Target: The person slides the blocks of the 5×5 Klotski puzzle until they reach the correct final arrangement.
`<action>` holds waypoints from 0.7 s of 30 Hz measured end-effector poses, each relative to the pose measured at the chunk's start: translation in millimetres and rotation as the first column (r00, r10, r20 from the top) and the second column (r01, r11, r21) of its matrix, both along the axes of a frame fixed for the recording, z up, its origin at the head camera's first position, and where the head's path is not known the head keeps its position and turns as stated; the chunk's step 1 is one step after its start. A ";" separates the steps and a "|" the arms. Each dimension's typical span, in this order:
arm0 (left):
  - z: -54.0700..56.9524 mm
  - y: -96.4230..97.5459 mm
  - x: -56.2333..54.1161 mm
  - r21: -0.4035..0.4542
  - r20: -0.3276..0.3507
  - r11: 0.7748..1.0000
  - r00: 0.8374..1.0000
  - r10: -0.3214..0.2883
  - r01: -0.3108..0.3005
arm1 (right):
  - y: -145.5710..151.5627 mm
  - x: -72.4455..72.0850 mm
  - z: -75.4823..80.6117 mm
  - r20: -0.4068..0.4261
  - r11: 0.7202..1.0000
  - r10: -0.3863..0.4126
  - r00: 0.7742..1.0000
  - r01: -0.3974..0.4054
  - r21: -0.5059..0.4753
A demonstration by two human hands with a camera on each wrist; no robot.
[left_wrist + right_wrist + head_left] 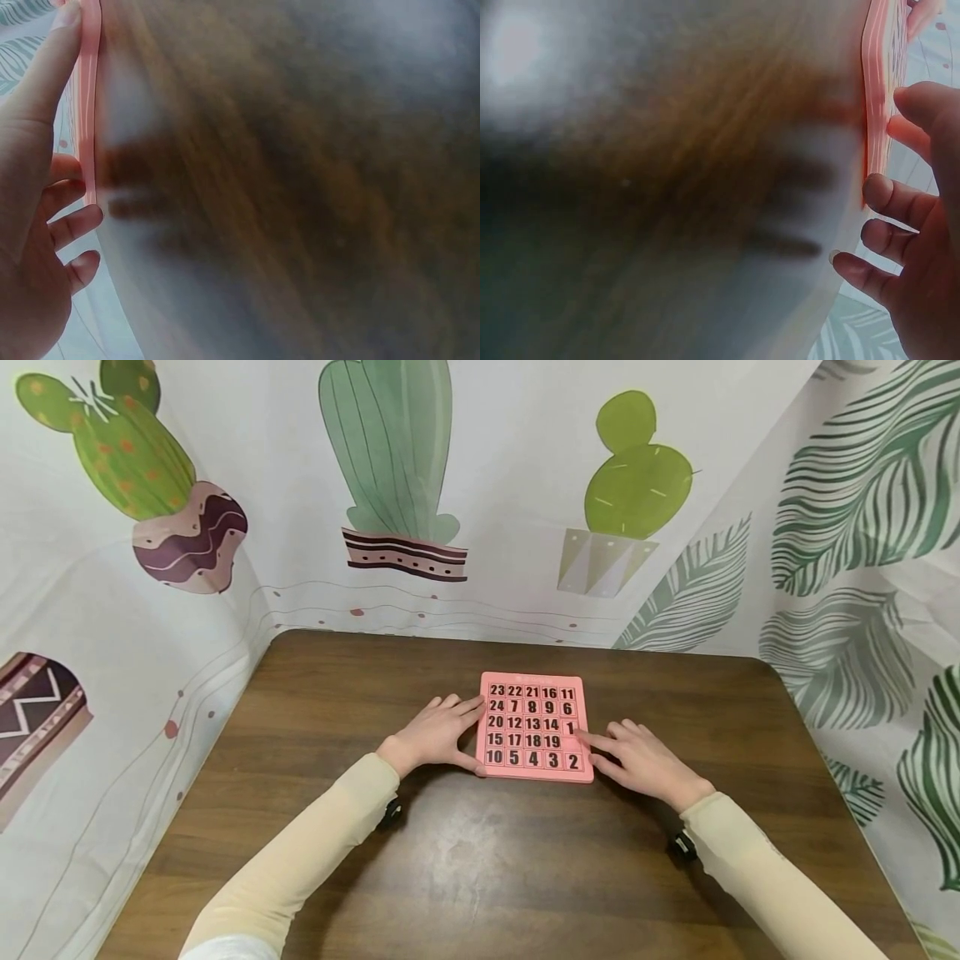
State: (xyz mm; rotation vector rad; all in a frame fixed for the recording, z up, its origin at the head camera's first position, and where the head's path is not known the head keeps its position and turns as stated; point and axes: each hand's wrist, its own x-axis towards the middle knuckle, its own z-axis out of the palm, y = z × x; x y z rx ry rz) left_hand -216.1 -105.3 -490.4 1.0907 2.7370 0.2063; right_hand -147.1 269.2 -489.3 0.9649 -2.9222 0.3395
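Note:
A pink sliding number puzzle point(534, 768) lies flat on the table, its tiles marked with black numbers. My left hand point(437, 733) holds its left side, the thumb at the near left corner and the fingertips farther up the edge. From the right, my right hand point(641, 762) reaches over the frame with its index finger extended, the fingertip at the lower right of the 1 tile point(570, 727). A gap without a tile shows between the 1 tile and the 2 tile point(573, 762). The right thumb is beside the near right edge. Both wrist views show the puzzle's pink side edge-on.
The brown wooden table point(465, 868) has rounded far corners. Behind and beside it hangs a white cloth point(517, 485) printed with cacti and leaves. Dark wrist devices, such as the right one point(683, 846), sit under both sleeves.

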 end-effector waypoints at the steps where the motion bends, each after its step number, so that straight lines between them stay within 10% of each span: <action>1: 0.2 0.1 -0.1 -0.001 -0.003 1.000 1.000 -0.001 0.001 | -0.1 -1.0 0.0 -0.002 1.000 -0.001 1.000 0.001 -0.002; 21: -1.7 -2.1 1.9 -0.043 -0.064 0.999 0.998 -0.020 0.017 | 1.5 29.5 -2.1 -0.045 0.998 0.054 0.998 -0.054 -0.009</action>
